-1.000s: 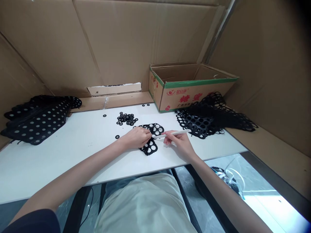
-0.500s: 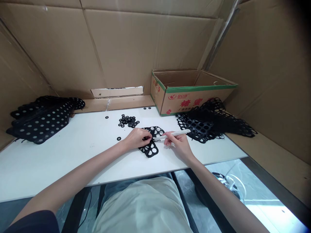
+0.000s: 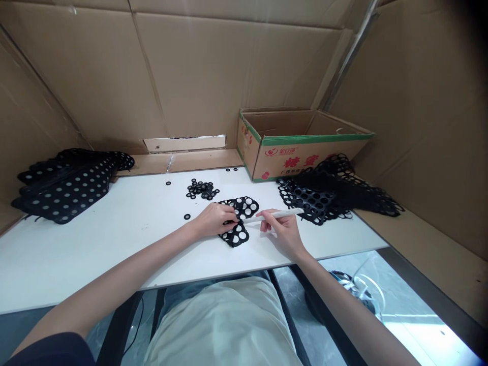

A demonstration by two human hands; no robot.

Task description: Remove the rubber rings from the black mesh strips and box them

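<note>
Head view: the left hand (image 3: 218, 219) pinches a perforated black sheet (image 3: 237, 235) on the white tabletop (image 3: 133, 234); the right hand (image 3: 282, 230) grips a white pen-like tool (image 3: 290, 212), tip at the sheet. A slack pinch might let the sheet skid.

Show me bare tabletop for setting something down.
Widest: white tabletop between the polka-dotted black fabric and left forearm. Smaller: right of the right hand, below the black mesh. Crowded: the centre, with black rings and perforated piece.

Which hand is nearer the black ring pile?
Left. The left hand is on the near side of the black ring pile; the right hand is farther off, to its right.
</note>
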